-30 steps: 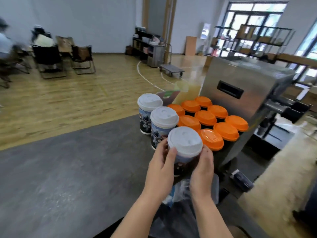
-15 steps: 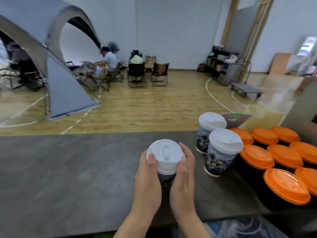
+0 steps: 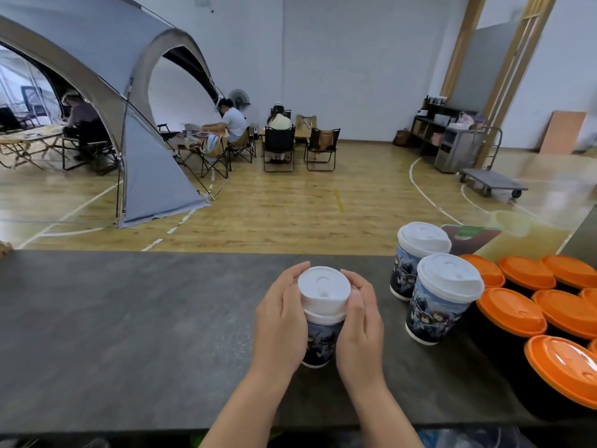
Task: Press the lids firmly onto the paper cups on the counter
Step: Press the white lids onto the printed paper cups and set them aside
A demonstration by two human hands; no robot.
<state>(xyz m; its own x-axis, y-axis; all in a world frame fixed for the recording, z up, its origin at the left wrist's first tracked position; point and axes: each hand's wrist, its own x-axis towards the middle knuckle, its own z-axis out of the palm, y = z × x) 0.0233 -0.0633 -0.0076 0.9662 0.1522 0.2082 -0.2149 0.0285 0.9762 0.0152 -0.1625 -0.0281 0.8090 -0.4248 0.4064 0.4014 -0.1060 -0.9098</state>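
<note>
- A paper cup (image 3: 318, 339) stands upright on the grey counter (image 3: 129, 318), its long axis vertical, held between the two hands.
- The left hand (image 3: 280, 321) wraps the cup's left side, fingers curled round the wall and reaching up to the rim of the white lid (image 3: 324, 287).
- The right hand (image 3: 361, 324) grips the cup's right side in the same way, fingertips at the lid's edge.
- The lid sits on top of the cup, its oval drinking slot facing up and running away from the person.
- The cup carries a dark printed picture; no writing on it can be read.
- To the right of the right hand stand two more lidded cups, the near one (image 3: 442, 300) and the far one (image 3: 416, 258), both upright, just beside each other.
- Further right of those is a cluster of dark cups with orange lids (image 3: 510, 312); at least seven orange lids show, some cut off by the edge of view.
- White-lidded cups counted: three.
</note>
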